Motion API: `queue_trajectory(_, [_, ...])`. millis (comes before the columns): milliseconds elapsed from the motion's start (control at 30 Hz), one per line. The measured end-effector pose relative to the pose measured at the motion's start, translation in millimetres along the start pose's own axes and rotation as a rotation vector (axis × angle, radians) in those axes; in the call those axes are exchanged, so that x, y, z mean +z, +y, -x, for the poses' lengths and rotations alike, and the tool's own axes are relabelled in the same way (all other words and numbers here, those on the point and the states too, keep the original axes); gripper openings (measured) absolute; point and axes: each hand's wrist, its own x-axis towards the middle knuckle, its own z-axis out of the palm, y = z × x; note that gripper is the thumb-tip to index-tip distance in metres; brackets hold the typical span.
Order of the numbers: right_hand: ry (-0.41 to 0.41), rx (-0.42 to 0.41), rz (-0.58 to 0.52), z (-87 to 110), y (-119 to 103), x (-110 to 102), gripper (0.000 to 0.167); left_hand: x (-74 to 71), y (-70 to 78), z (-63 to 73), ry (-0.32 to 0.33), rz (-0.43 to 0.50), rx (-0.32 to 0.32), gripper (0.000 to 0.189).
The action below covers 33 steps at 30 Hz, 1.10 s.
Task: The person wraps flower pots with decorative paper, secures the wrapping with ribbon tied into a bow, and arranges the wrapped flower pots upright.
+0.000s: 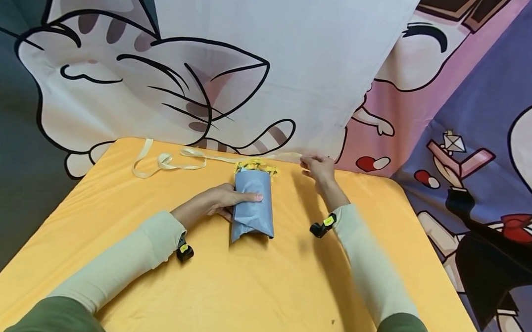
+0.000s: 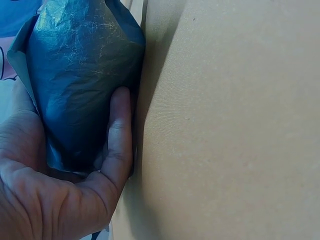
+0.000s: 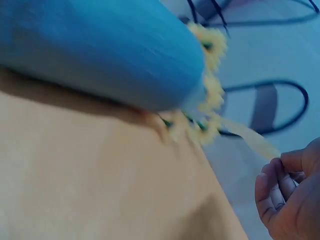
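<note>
One paper-wrapped bundle (image 1: 253,205) is lying over the yellow table (image 1: 251,294), toward its far side, with yellow flowers (image 1: 257,165) poking out of the end that is facing the printed backdrop (image 1: 288,63); whether its underside is touching the table, I cannot tell. The left hand (image 1: 223,199) is gripping the bundle, its thumb reaching across the top and its fingers curling round the side. A pale ribbon (image 3: 256,143) is passing just beyond the flowers, its left part sitting in loose loops. To the right of the bundle, the right hand (image 1: 318,168) is pinching the ribbon between thumb and fingertips. Doing this well is probably calling for a steady but light left grip, since the wrap is looking easy to crease. Leading the ribbon clear of the petals is seeming wise, and those loops are risking a twist.
</note>
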Motion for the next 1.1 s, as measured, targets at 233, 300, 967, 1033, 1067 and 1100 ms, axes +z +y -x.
queue_trajectory(233, [0.076,0.1,-0.015,-14.4,11,-55,0.039,-0.4,-1.0,1.1,-0.009,0.001,0.008,0.09])
queue_trajectory(300, [0.106,0.142,-0.035,-16.1,15,-72,0.041,0.0,-1.3,1.2,-0.012,-0.004,0.006,0.09])
queue_trajectory(967, [0.379,0.328,0.135,-22.2,18,-198,0.042,0.0,0.7,3.4,0.002,0.008,0.008,0.088])
queue_trajectory(1033, [0.382,0.333,0.174,-21.5,22,-203,0.04,-0.5,0.3,4.0,0.008,0.005,0.003,0.091])
queue_trajectory(1067, [0.384,0.336,0.187,-21.6,23,-204,0.04,-0.8,0.1,4.3,0.009,0.004,0.002,0.092])
queue_trajectory(1100, [0.383,0.339,0.187,-21.8,25,-206,0.04,-0.9,0.3,4.9,0.01,0.004,0.0,0.094])
